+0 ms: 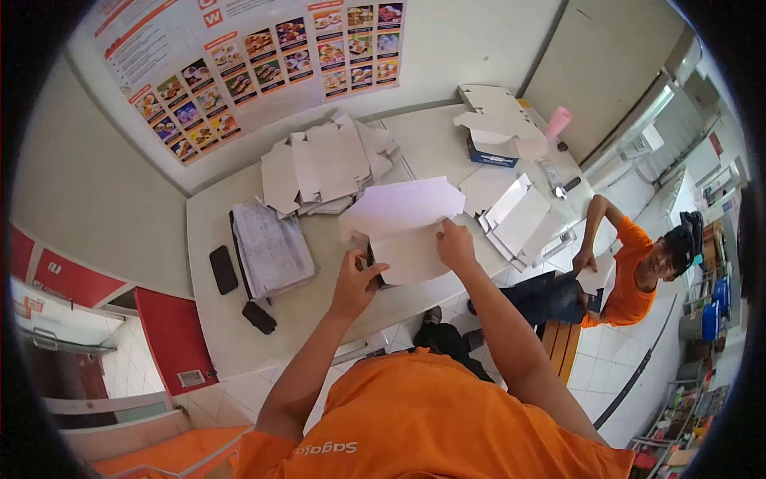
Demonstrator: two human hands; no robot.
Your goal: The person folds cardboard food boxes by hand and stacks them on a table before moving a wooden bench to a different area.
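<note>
Over table [431,144], bent carton [411,246], underside mostly hidden

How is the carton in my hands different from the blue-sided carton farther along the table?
The held carton is gripped by the left hand and right hand; the blue-sided carton sits on the table unheld. The held carton shows mostly white; the blue-sided carton has a blue printed wall. Both show white surfaces.

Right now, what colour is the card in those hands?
The card looks white on top, best in the head view.
</note>
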